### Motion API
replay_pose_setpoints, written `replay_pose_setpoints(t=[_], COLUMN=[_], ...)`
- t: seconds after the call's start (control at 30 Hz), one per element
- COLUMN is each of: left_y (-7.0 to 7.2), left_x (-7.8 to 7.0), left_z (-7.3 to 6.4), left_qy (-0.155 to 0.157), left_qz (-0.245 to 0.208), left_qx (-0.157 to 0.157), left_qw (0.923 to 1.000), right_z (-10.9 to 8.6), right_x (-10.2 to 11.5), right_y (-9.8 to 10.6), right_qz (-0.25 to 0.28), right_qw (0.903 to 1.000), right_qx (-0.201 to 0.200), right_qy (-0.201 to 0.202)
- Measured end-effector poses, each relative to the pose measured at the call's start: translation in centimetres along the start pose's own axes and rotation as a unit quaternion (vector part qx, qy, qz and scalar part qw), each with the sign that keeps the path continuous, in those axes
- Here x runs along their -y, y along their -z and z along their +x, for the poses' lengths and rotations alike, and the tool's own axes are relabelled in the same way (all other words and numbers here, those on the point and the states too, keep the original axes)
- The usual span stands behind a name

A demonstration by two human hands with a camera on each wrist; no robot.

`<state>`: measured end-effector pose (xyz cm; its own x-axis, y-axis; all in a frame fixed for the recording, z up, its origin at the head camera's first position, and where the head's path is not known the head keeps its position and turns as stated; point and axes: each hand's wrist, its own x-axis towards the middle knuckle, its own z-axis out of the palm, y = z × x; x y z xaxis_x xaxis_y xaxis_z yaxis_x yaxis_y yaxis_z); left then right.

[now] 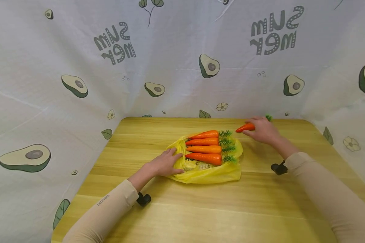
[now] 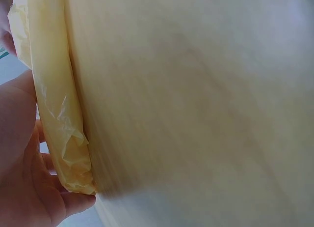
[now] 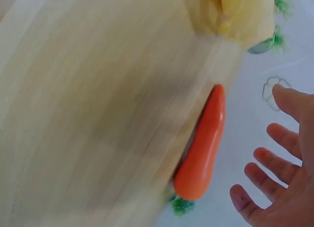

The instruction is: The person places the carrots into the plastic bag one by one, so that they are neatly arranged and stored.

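Note:
In the head view, several orange carrots (image 1: 204, 158) with green tops lie side by side on a yellow plastic bag (image 1: 211, 177). My left hand (image 1: 165, 164), fingers spread, rests on the bag's left end beside the carrot tips. The left wrist view has the bag's rolled edge (image 2: 59, 104) running across that hand (image 2: 24, 183), partly hiding its fingers. Right of the bag, a single carrot (image 1: 244, 128) lies on the table under my right hand (image 1: 263, 131). Seen from the right wrist, this carrot (image 3: 201, 148) is apart from the loosely spread fingers (image 3: 267, 180).
The wooden table (image 1: 200, 209) carries the bag and carrots. A white cloth (image 1: 176, 67) printed with avocados hangs behind it and along both sides. Small black devices (image 1: 144, 199) are strapped at both wrists.

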<state>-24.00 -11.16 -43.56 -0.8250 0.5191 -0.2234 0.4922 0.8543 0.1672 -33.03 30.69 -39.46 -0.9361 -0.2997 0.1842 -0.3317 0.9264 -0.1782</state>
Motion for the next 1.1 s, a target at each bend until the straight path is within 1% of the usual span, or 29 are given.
replay_pose_setpoints(t=[0.27, 0.4, 0.57, 0.9, 1.1], left_y=[0.0, -0.1, -0.2, -0.2, -0.2], left_x=[-0.1, 0.0, 0.1, 0.2, 0.2], left_z=[0.0, 0.2, 0.2, 0.2, 0.2], left_qy=[-0.003, -0.003, -0.001, -0.002, 0.001], left_qz=[0.001, 0.001, 0.001, -0.001, -0.004], left_qx=[-0.001, -0.001, -0.003, -0.005, -0.005], left_qw=[1.0000, 1.0000, 1.0000, 1.0000, 1.0000], right_z=[0.2, 0.3, 0.5, 1.1, 1.2], right_x=[-1.7, -2.5, -3.2, -4.5, -4.8], right_y=[-0.2, -0.5, -0.7, -1.1, -1.2], right_qz=[0.020, 0.032, 0.035, 0.035, 0.035], right_qw=[0.9986, 0.9973, 0.9967, 0.9962, 0.9958], right_qx=[0.030, 0.037, 0.038, 0.044, 0.050], right_qy=[-0.039, -0.056, -0.063, -0.066, -0.068])
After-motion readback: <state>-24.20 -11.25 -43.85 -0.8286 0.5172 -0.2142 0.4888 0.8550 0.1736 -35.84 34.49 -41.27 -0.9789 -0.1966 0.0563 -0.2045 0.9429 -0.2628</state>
